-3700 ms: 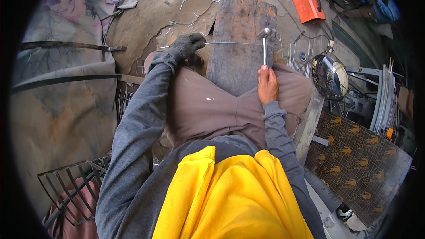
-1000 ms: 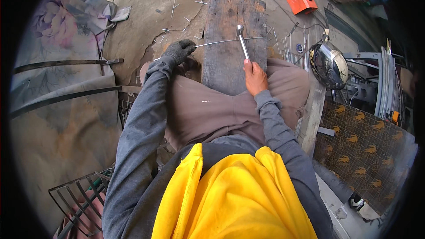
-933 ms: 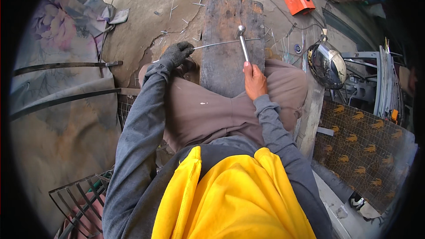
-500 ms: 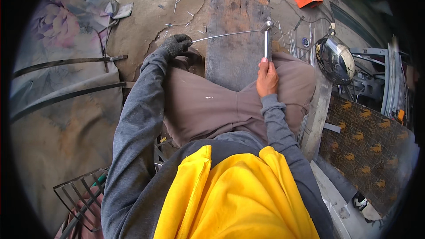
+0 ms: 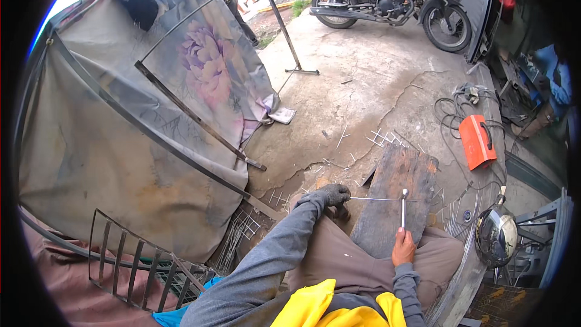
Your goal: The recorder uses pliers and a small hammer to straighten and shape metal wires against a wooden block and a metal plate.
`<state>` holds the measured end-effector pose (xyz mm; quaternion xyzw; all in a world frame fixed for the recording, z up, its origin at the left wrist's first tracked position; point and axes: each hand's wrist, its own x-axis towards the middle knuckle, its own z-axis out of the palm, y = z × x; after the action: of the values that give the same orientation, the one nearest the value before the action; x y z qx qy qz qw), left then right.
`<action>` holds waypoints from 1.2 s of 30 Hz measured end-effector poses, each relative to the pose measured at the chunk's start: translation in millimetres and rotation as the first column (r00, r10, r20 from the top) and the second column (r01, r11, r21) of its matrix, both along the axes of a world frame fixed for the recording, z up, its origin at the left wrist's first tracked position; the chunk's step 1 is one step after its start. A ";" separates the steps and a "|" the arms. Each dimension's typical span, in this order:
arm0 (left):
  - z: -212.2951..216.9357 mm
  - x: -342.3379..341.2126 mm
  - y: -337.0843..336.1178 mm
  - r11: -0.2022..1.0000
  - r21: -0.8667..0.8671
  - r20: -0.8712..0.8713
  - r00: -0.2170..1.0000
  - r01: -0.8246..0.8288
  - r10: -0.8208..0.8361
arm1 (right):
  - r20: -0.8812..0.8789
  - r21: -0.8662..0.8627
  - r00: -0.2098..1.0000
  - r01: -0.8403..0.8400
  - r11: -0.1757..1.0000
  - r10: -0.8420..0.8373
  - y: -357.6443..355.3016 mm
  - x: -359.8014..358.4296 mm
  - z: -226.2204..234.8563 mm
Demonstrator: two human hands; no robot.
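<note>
My left hand [image 5: 333,195], in a dark glove, is closed round one end of a thin metal rod [image 5: 374,198]. The rod runs nearly level over a worn wooden plank [image 5: 382,230] that lies between my knees. In my bare right hand [image 5: 403,249] is the handle of a hammer [image 5: 403,211] with a shiny metal shaft. Its head is over the rod, near the plank's right side; whether they touch, I cannot tell.
Short rods and small welded grids [image 5: 386,138] lie on the concrete beyond the plank. An orange box [image 5: 477,142] with cables and a welding helmet [image 5: 496,236] are on the right. A cloth sheet [image 5: 139,127] hangs at left; a motorcycle [image 5: 387,0] stands far off.
The view has tilted up and swung left, bringing in the motorcycle and more sheet. The rod now reaches past the hammer head to the right; before, its end was at the head.
</note>
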<state>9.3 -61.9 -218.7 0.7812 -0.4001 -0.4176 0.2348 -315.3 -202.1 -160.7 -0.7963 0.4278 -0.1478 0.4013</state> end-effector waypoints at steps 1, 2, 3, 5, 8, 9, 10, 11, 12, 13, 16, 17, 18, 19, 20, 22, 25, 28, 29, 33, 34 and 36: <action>1.7 -2.3 3.2 0.999 -0.047 0.032 0.999 -0.009 0.011 | 0.064 -0.002 0.998 -0.009 1.000 0.010 0.7 -2.9 0.2; 4.4 -3.1 4.1 0.999 -0.021 -0.005 0.999 -0.032 0.032 | 0.070 0.013 0.998 0.001 1.000 -0.002 3.0 -5.7 0.3; 7.7 -4.8 3.8 0.999 -0.031 -0.003 1.000 -0.028 0.028 | 0.050 0.016 0.999 0.012 1.000 -0.013 3.4 -8.1 0.6; 15.5 -7.1 3.0 0.998 0.002 -0.014 0.998 -0.061 0.061 | -0.047 0.043 0.999 -0.002 0.999 0.004 2.6 -9.5 -1.2; 26.6 -10.1 0.9 0.994 0.040 -0.038 0.993 -0.106 0.107 | -0.119 0.053 0.992 -0.043 0.998 0.049 -1.4 -7.1 -8.9; 28.3 -12.3 1.7 0.989 0.051 -0.039 0.989 -0.141 0.143 | -0.136 0.073 0.989 -0.044 0.996 0.054 -0.8 -7.8 -12.6; 30.0 -11.7 1.6 0.992 0.046 -0.018 0.993 -0.114 0.114 | -0.201 0.048 0.979 -0.025 0.999 0.034 -1.3 -7.2 -16.5; 30.6 -12.5 2.4 0.994 0.024 -0.022 0.994 -0.110 0.110 | -0.203 0.033 0.979 -0.017 0.999 0.023 -1.8 -7.3 -19.9; 30.6 -12.8 2.7 0.993 0.028 -0.013 0.993 -0.116 0.116 | -0.178 0.043 0.984 -0.013 0.999 0.020 -1.9 -7.9 -22.8; 30.8 -13.4 2.9 0.992 0.033 -0.004 0.993 -0.121 0.121 | -0.153 0.046 0.988 -0.003 0.999 0.010 -1.8 -8.5 -24.6; 33.5 -16.4 2.7 0.998 0.015 0.101 0.993 -0.069 0.067 | -0.150 0.058 0.988 -0.014 0.998 0.023 -2.8 -8.2 -24.3; 35.0 -18.6 2.8 0.998 0.032 0.173 0.984 -0.051 0.045 | -0.137 0.064 0.990 -0.015 0.998 0.023 -2.7 -8.6 -22.7; 37.6 -19.3 2.8 0.997 0.047 0.168 0.985 -0.057 0.048 | -0.076 0.076 0.996 -0.033 0.997 0.039 -2.4 -8.2 -20.9; 40.5 -19.8 1.1 0.998 0.047 0.170 0.985 -0.044 0.035 | -0.087 0.077 0.996 -0.028 0.997 0.035 -4.0 -7.2 -18.6; 42.6 -22.2 3.2 0.996 0.015 0.165 0.983 -0.084 0.080 | -0.094 0.094 0.995 -0.029 0.995 0.038 -2.8 -7.9 -17.2; 46.1 -23.7 4.0 0.989 -0.028 0.132 0.980 -0.146 0.149 | -0.098 0.118 0.994 -0.026 0.993 0.038 -2.6 -8.0 -16.2; 46.4 -25.6 6.1 0.982 -0.089 0.135 0.974 -0.169 0.180 | -0.083 0.114 0.996 -0.032 0.993 0.041 -2.8 -8.4 -21.1; 43.5 -28.1 6.1 0.980 -0.105 0.102 0.979 -0.168 0.178 | -0.095 0.107 0.995 -0.026 0.994 0.036 -3.2 -9.0 -28.9; 42.7 -28.6 6.1 0.979 -0.118 0.106 0.978 -0.168 0.181 | -0.098 0.089 0.995 -0.012 0.996 0.021 -3.0 -9.1 -31.2; 41.3 -29.3 3.3 0.986 -0.091 0.093 0.984 -0.142 0.151 | -0.094 0.051 0.996 0.003 0.999 0.002 -5.2 -9.2 -35.7; 41.8 -28.9 2.3 0.985 -0.064 0.082 0.983 -0.159 0.164 | -0.095 0.067 0.995 0.007 0.998 -0.001 -6.0 -8.7 -35.4; 43.2 -29.9 0.9 0.982 -0.058 0.051 0.982 -0.180 0.183 | -0.100 0.071 0.995 0.004 0.997 0.003 -6.9 -8.3 -33.8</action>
<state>-20.6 -61.0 -175.5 0.8195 -0.3445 -0.3614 0.2814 -323.6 -209.1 -194.5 -0.7878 0.4526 -0.0928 0.4073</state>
